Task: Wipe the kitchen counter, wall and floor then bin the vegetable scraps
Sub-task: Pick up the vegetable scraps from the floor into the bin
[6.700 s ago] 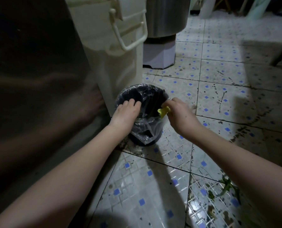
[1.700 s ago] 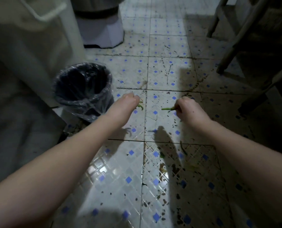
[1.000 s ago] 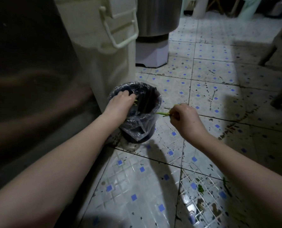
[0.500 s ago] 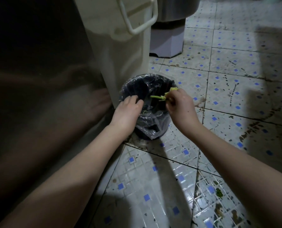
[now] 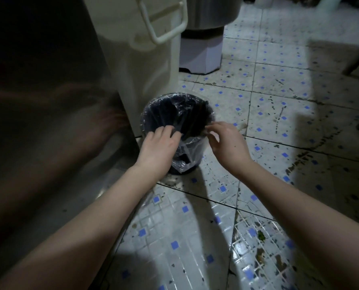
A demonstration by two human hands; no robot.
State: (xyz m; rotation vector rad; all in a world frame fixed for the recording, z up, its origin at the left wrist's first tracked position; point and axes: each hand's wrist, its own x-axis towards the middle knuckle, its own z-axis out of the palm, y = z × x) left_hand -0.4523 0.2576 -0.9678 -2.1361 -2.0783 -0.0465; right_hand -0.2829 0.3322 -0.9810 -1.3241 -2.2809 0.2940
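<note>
A small dark bin (image 5: 175, 107) lined with a clear plastic bag stands on the tiled floor (image 5: 279, 114) beside a tall cream container. My left hand (image 5: 158, 146) rests over the bin's near rim, fingers relaxed and spread on the liner. My right hand (image 5: 226, 143) hovers at the bin's right rim with fingers loosely bent and nothing visible in them. A few green vegetable scraps (image 5: 260, 236) lie on the floor at the lower right.
The tall cream container (image 5: 145, 65) with a handle stands left of the bin. Behind it a metal drum sits on a pale stand (image 5: 201, 57). A dark cabinet face (image 5: 38, 122) fills the left. The floor tiles are speckled with dirt. A chair leg (image 5: 358, 57) shows at the right.
My right hand held green scraps over the bin half a second ago; now they are gone from it. My left hand stays on the bin's rim.
</note>
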